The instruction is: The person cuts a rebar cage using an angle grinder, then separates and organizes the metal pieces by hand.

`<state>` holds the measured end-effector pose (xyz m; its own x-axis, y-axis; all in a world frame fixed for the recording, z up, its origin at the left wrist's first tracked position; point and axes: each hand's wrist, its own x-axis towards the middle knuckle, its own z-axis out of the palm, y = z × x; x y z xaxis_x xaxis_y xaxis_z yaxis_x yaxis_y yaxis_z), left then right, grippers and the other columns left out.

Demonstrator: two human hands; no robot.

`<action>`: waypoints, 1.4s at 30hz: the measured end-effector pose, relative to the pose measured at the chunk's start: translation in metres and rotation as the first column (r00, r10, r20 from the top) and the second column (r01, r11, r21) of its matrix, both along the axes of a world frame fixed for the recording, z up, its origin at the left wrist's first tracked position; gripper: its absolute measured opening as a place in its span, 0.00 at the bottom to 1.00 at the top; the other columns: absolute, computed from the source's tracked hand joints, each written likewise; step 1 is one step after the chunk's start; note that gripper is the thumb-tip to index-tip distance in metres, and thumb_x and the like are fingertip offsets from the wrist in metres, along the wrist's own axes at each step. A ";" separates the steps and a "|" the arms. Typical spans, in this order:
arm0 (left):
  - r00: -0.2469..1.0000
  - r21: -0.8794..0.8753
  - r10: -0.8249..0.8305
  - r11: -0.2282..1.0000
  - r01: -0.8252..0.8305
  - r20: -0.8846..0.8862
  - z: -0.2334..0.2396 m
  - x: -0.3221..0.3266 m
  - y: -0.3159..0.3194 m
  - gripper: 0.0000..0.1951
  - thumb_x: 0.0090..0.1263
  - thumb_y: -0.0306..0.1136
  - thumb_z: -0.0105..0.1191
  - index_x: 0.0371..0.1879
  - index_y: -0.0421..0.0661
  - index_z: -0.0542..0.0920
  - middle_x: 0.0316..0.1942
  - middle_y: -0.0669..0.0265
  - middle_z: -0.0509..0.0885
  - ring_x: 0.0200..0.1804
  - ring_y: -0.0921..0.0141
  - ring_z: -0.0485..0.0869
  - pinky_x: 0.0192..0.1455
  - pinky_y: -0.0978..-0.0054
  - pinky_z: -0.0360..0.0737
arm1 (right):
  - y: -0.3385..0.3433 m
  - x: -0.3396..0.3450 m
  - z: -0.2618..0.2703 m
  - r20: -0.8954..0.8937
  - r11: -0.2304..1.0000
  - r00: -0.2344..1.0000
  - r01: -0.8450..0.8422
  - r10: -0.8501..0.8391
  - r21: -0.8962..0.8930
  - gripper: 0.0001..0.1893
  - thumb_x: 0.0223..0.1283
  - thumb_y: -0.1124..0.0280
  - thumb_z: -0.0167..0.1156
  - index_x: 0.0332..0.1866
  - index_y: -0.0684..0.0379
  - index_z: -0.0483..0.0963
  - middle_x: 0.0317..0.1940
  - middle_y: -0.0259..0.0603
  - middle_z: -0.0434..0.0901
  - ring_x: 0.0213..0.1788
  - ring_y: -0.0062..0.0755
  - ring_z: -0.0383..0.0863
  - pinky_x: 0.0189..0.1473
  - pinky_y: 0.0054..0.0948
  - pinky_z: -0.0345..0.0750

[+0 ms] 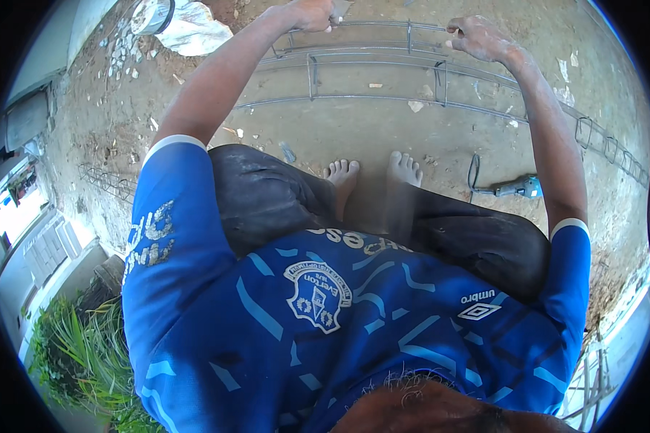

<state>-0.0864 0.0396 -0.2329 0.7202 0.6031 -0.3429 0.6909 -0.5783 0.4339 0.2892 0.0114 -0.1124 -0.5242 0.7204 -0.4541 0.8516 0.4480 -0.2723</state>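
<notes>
A rebar cage of thin steel bars (pixel 376 24) tied with bent stirrups stretches across the ground in front of me. My left hand (pixel 310 15), partly cut by the top edge, has its fingers curled at the upper bar. A flat grey piece (pixel 342 7) shows beside those fingers; whether it is held cannot be told. Dusty and bent at the wrist, my right hand (pixel 481 39) pinches the bar's other visible stretch between thumb and fingers. Nearer to me runs a longer pair of bars (pixel 376 97) with square stirrups (pixel 312 77).
An angle grinder (pixel 520 187) with its cord lies by my right knee. A white bucket (pixel 150 17) and a white sack (pixel 195 30) are at upper left. More rebar cages (pixel 612 142) (pixel 108 183) lie at both sides. Plants (pixel 86 357) grow at lower left.
</notes>
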 end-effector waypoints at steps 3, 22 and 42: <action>0.976 -0.179 0.101 0.974 -0.137 -0.195 -0.010 -0.013 0.010 0.18 0.61 0.28 0.56 0.51 0.46 0.88 0.53 0.50 0.87 0.58 0.54 0.85 0.61 0.57 0.79 | -0.001 -0.001 0.022 -0.131 0.994 0.987 -0.100 0.095 -0.034 0.27 0.66 0.56 0.63 0.63 0.65 0.76 0.52 0.59 0.84 0.58 0.54 0.82 0.63 0.47 0.76; 0.914 -0.095 0.026 0.993 -0.070 -0.404 -0.028 0.003 -0.031 0.12 0.58 0.30 0.54 0.37 0.41 0.88 0.41 0.47 0.88 0.46 0.51 0.88 0.47 0.54 0.84 | 0.008 0.047 -0.030 0.040 0.995 0.995 0.093 -0.092 -0.021 0.25 0.62 0.56 0.65 0.58 0.64 0.79 0.53 0.58 0.83 0.58 0.55 0.82 0.61 0.46 0.76; 0.533 -0.050 0.837 0.542 -0.839 0.126 0.161 -0.159 0.000 0.05 0.68 0.24 0.59 0.34 0.42 0.89 0.28 0.70 0.86 0.33 0.77 0.81 0.37 0.76 0.77 | 0.035 0.006 -0.065 -0.125 0.999 0.991 -0.033 0.036 0.024 0.22 0.65 0.60 0.61 0.58 0.64 0.78 0.44 0.54 0.86 0.50 0.53 0.86 0.56 0.44 0.79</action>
<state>-0.2450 0.0398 -0.0717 -0.0841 0.9566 -0.2790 0.8053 0.2301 0.5463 0.2951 0.0464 -0.1772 -0.6007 0.7100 -0.3676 0.7953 0.4834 -0.3660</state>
